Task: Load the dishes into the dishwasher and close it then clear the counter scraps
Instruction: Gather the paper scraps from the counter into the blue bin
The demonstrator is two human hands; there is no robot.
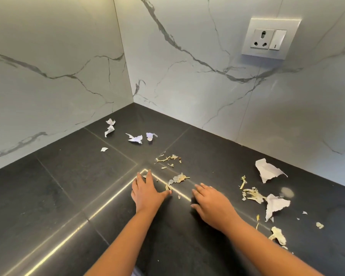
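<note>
Paper bits (135, 138) and peelings (178, 178) lie beyond both flat hands (145, 189).

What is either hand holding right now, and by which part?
Nothing. The left hand and right hand lie flat, fingers straight, on the dark stone counter; the left thumb touches a pale vegetable peel scrap.

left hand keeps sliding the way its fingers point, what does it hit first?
Likely nothing nearby: the left hand points up-left of the vegetable scraps, across bare counter. Further on lie torn paper bits, though the exact line is uncertain.
</note>
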